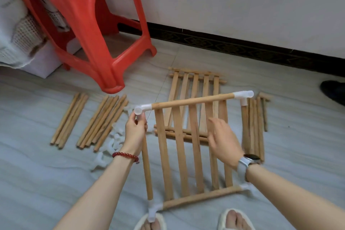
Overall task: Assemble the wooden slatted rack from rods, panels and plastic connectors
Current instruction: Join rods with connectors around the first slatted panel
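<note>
A wooden slatted panel is raised off the floor, framed by rods and white plastic connectors. My left hand grips the top-left connector where the left side rod meets it. My right hand, blurred, hovers open over the right slats, holding nothing. The top rod runs to the top-right connector. Two more connectors sit at bottom left and bottom right.
Another slatted panel lies flat behind. Loose rods lie in bundles at left, centre-left and right. Spare white connectors are scattered by my left wrist. A red plastic stool stands at back left, near the wall.
</note>
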Action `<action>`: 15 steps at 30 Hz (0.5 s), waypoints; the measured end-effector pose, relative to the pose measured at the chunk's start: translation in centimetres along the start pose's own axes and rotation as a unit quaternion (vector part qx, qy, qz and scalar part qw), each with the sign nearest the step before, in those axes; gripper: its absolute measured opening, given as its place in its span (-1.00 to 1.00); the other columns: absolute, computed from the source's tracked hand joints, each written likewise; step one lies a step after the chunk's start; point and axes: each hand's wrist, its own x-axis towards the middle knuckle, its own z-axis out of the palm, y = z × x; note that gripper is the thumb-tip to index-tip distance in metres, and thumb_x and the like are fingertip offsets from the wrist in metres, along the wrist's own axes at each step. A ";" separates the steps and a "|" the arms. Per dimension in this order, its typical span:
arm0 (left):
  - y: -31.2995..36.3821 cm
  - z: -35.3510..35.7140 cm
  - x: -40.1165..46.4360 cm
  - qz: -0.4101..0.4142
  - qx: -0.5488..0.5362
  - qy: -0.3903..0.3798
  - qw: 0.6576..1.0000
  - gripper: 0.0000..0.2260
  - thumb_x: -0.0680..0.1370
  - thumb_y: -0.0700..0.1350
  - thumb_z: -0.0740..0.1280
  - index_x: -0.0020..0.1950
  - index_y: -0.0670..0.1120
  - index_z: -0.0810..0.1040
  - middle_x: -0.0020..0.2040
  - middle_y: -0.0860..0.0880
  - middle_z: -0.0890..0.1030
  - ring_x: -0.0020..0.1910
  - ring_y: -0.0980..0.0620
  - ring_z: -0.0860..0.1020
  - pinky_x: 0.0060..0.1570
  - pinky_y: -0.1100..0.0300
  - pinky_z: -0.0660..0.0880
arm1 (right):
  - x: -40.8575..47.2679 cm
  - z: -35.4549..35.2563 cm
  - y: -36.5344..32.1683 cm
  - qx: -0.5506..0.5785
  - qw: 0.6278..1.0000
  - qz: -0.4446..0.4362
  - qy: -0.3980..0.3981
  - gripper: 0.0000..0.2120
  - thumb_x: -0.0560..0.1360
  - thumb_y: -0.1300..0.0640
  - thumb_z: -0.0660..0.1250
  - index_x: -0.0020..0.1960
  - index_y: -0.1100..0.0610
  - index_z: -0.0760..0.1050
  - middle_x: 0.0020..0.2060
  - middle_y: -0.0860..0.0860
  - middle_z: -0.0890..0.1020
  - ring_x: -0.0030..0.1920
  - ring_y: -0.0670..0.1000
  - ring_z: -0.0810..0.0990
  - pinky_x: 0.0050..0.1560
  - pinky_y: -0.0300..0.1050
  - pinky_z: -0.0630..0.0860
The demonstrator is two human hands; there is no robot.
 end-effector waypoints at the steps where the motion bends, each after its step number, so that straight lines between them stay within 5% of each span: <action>1: -0.4 0.1 0.4 -0.006 -0.015 0.005 1.000 -0.86 0.63 -0.08 0.15 -0.07 0.01 0.47 -0.33 0.02 0.34 -0.37 0.11 0.31 -0.33 0.26 0.32 | -0.7 0.5 1.4 0.022 0.996 0.081 -0.033 -0.66 0.55 0.17 0.13 0.33 0.13 0.33 0.20 0.11 0.49 0.15 0.09 0.48 0.12 0.02 0.45; 5: -1.1 0.2 1.5 -0.019 -0.062 0.003 0.998 -0.88 0.63 -0.09 0.18 -0.07 0.03 0.48 -0.34 0.02 0.34 -0.39 0.12 0.31 -0.37 0.32 0.34 | -4.0 4.2 4.7 0.156 0.908 0.354 -0.162 -0.78 0.57 0.10 0.13 -0.14 0.21 0.42 -0.38 0.11 0.55 -0.40 0.07 0.51 -0.33 -0.13 0.45; 8: -1.0 -0.1 1.7 -0.027 -0.093 -0.008 0.995 -0.88 0.63 -0.11 0.17 -0.04 0.02 0.47 -0.33 0.00 0.34 -0.40 0.11 0.31 -0.39 0.33 0.33 | -7.2 7.3 4.7 0.343 0.783 0.492 -0.165 -0.76 0.58 0.00 0.19 -0.07 0.20 0.38 -0.31 0.15 0.46 -0.40 0.06 0.45 -0.49 -0.20 0.41; 11: -0.9 -0.5 1.1 -0.041 -0.123 -0.013 0.991 -0.90 0.63 -0.10 0.16 0.00 0.01 0.47 -0.32 -0.01 0.34 -0.41 0.10 0.32 -0.34 0.28 0.30 | -7.5 9.4 4.5 0.468 0.696 0.529 -0.132 -0.79 0.58 0.01 0.20 0.12 0.11 0.32 -0.13 0.14 0.44 -0.20 0.10 0.48 -0.26 -0.07 0.50; 15: -0.7 -1.4 0.1 -0.054 -0.163 -0.021 0.985 -0.88 0.64 -0.09 0.14 0.05 0.01 0.46 -0.33 0.01 0.34 -0.44 0.13 0.33 -0.33 0.27 0.28 | -6.5 10.3 4.3 0.576 0.614 0.537 -0.055 -0.90 0.61 0.08 0.15 -0.08 0.04 0.33 -0.53 0.03 0.43 -0.56 -0.03 0.42 -0.42 -0.21 0.41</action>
